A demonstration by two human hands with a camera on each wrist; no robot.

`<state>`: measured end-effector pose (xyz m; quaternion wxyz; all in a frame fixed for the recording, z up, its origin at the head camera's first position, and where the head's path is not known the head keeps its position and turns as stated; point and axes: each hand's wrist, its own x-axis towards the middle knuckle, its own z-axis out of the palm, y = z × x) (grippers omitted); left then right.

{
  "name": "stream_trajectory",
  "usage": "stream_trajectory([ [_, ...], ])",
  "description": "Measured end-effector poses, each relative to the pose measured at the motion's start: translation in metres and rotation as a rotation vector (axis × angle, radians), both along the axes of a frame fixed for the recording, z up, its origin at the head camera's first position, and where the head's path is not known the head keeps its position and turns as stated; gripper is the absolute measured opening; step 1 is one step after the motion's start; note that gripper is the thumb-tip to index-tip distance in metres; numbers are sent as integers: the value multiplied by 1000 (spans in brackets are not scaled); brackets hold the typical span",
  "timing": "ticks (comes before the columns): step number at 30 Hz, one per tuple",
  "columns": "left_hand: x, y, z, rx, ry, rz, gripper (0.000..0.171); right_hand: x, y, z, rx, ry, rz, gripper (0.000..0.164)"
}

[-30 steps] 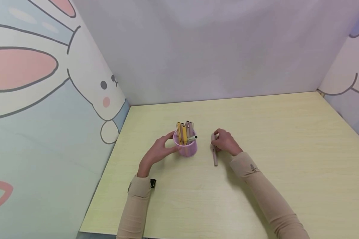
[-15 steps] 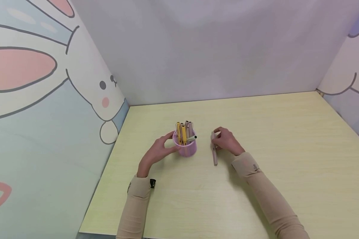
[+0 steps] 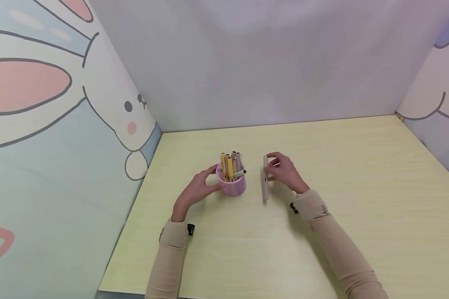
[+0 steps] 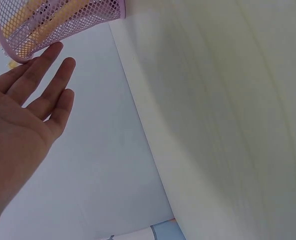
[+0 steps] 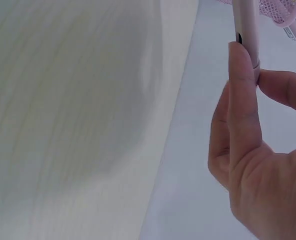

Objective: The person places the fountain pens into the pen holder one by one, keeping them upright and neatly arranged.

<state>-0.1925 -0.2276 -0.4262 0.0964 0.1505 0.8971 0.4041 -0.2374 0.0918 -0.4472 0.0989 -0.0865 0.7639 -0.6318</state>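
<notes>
A pink mesh pen holder [image 3: 235,189] stands upright on the table with several pens in it, among them a yellow pen [image 3: 230,168] and a pale green pen [image 3: 240,173] that leans out to the right. My left hand [image 3: 197,189] holds the holder by its rim, thumb in front and index finger behind; the other fingers stretch out below the rim in the left wrist view. To the right of the holder, my right hand [image 3: 286,172] pinches a pale pinkish pen [image 3: 266,185] between thumb and fingers. This pen is lifted off the table, its lower end toward me.
The light wood table [image 3: 340,207] reaches to a grey-white back wall [image 3: 269,66]. On the left is a side wall with a painted rabbit [image 3: 108,104]. Small black pieces show at both cuffs, such as the strap [image 3: 191,229] by the left sleeve.
My right hand has raised the pinkish pen off the table and moved it slightly away from me, the pen now turned straighter. The left hand and the pen holder have stayed in place.
</notes>
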Motion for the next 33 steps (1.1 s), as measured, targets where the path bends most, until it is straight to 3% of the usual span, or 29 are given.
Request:
stream_trajectory([
  [23, 0, 2, -1, 0, -3, -2, 83, 0, 0, 20, -235, 242, -50, 51],
  [33, -1, 2, -2, -2, -4, 0, 83, 1, -2, 24, -283, 336, -59, 51],
])
